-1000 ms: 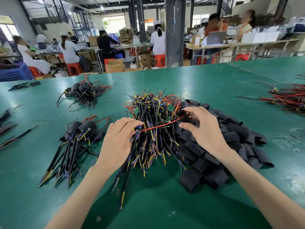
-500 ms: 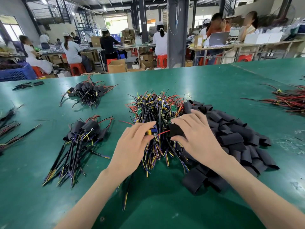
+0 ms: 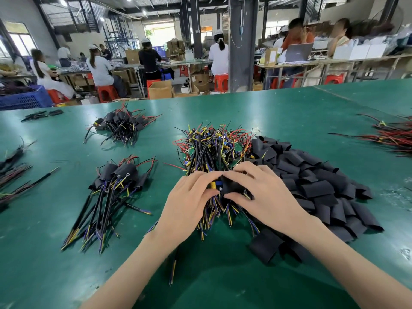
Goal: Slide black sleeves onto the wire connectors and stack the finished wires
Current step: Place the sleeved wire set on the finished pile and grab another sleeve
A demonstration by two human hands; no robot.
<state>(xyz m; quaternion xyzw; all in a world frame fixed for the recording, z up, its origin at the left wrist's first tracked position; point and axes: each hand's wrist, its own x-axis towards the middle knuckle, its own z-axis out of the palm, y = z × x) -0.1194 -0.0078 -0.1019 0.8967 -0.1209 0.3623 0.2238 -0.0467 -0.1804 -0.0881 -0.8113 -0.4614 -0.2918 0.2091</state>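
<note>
Crate (image 3: 26, 100) holds dark wires (image 3: 13, 88); right hand (image 3: 267, 197) pinches sleeve (image 3: 231, 186).

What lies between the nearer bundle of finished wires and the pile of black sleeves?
The head view shows the heap of unsleeved wires there, with the left hand and right hand meeting over its near edge.

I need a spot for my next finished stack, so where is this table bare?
Bare green table lies beyond the wire pile toward the far edge, and between the sleeve pile and the red bundle. Crowded: the centre, where the left hand and right hand meet, and the near finished stack at left.
</note>
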